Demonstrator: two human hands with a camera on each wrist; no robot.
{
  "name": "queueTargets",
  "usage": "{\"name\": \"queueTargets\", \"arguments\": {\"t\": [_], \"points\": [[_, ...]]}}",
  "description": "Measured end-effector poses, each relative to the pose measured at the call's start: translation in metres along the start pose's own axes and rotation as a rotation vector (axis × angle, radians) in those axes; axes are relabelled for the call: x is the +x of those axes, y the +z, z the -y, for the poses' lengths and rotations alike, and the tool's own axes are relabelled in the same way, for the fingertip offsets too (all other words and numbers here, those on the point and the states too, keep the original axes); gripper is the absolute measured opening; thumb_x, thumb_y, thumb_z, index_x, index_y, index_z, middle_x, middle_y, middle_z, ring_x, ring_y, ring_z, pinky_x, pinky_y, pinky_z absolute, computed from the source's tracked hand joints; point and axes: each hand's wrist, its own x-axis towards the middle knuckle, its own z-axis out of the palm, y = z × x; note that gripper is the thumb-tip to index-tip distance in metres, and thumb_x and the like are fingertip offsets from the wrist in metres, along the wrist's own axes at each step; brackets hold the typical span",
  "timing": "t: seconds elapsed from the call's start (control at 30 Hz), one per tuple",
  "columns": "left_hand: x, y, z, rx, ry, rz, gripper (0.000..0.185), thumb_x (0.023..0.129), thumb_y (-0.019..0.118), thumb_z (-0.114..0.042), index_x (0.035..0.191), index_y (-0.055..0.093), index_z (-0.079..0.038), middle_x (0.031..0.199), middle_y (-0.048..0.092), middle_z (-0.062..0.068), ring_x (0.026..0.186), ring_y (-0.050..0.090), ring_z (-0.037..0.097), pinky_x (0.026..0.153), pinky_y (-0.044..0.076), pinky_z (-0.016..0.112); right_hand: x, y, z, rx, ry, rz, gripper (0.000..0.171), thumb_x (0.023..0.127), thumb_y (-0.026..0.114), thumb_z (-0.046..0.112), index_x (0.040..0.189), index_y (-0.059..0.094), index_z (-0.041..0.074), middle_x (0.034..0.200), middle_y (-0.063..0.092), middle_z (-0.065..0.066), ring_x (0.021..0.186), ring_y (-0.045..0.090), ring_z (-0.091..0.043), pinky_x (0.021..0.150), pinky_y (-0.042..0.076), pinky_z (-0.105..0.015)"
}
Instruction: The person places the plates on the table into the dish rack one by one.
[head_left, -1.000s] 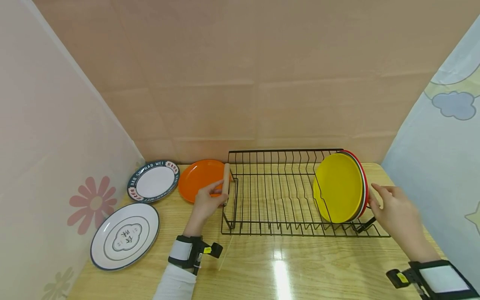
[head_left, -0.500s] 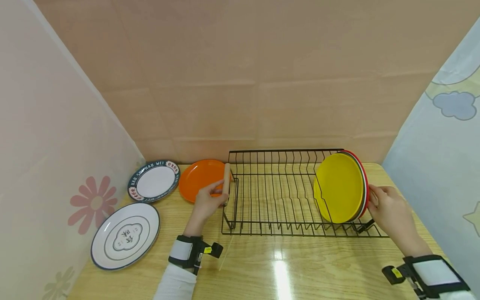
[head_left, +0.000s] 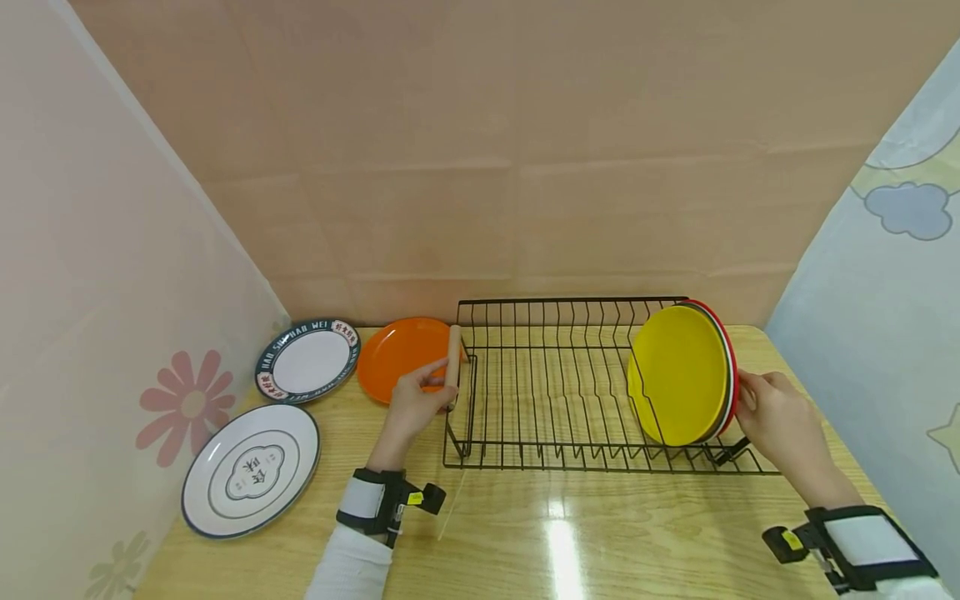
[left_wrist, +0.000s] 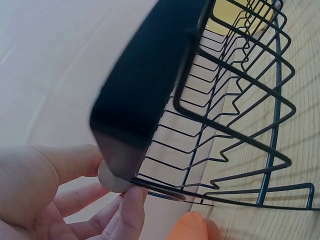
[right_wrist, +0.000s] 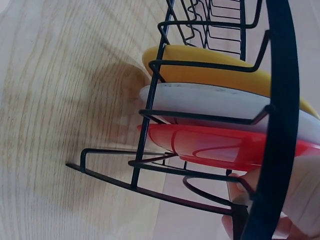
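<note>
A black wire dish rack (head_left: 555,400) stands on the table. My left hand (head_left: 415,402) grips the light wooden handle (head_left: 453,358) at its left end, thumb and fingers curled round it in the left wrist view. At the rack's right end, my right hand (head_left: 782,417) holds the end handle, which is mostly hidden behind the fingers. In the right wrist view those fingers (right_wrist: 300,200) curl at the end frame beside the red plate (right_wrist: 215,146). Upright in the right-hand slots are a yellow plate (head_left: 677,375), a white plate (right_wrist: 210,102) and the red one.
Left of the rack lies an orange plate (head_left: 401,354) on the wooden table (head_left: 622,533). Beside it are a dark-rimmed white plate (head_left: 307,362) and a white plate with a printed centre (head_left: 251,471). A beige backdrop (head_left: 487,150) rises behind.
My right hand has moved slightly left and its fingers have drawn in onto the handle at the rack's right end. The left hand, rack and plates stay put.
</note>
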Motion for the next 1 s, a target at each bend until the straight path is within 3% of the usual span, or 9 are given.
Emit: {"name": "queueTargets", "arguments": {"t": [0.37, 0.57, 0.77, 1.0], "points": [[-0.001, -0.002, 0.000, -0.025, -0.007, 0.015, 0.048, 0.082, 0.065, -0.007, 0.129, 0.056, -0.015, 0.104, 0.061, 0.018, 0.074, 0.066, 0.021, 0.069, 0.055, 0.044, 0.001, -0.001, 0.002, -0.006, -0.031, -0.013, 0.033, 0.066, 0.071, -0.006, 0.096, 0.062, -0.014, 0.074, 0.053, -0.027, 0.052, 0.048, -0.034, 0.043, 0.043, -0.047], [-0.001, -0.007, 0.009, -0.035, -0.011, 0.019, 0.045, 0.088, 0.061, -0.013, 0.131, 0.051, -0.010, 0.108, 0.060, 0.020, 0.075, 0.066, 0.026, 0.069, 0.055, 0.042, 0.002, -0.001, 0.003, -0.012, -0.037, -0.013, 0.032, 0.066, 0.071, -0.006, 0.097, 0.062, -0.014, 0.073, 0.052, -0.027, 0.050, 0.047, -0.031, 0.041, 0.042, -0.045], [-0.001, -0.022, 0.029, -0.014, -0.038, -0.063, 0.041, 0.092, 0.056, -0.019, 0.129, 0.052, -0.003, 0.105, 0.062, 0.023, 0.085, 0.064, 0.038, 0.070, 0.055, 0.043, 0.001, 0.000, 0.002, -0.011, -0.038, -0.012, 0.033, 0.066, 0.071, -0.007, 0.097, 0.062, -0.015, 0.074, 0.053, -0.027, 0.049, 0.047, -0.031, 0.041, 0.043, -0.045], [0.004, -0.044, 0.046, 0.063, -0.122, -0.186, 0.042, 0.092, 0.054, -0.025, 0.127, 0.052, -0.001, 0.108, 0.061, 0.024, 0.089, 0.063, 0.036, 0.074, 0.055, 0.039, -0.001, 0.000, 0.001, -0.019, -0.025, -0.002, 0.034, 0.067, 0.071, -0.006, 0.099, 0.062, -0.014, 0.075, 0.053, -0.027, 0.049, 0.047, -0.031, 0.041, 0.043, -0.044]]}}
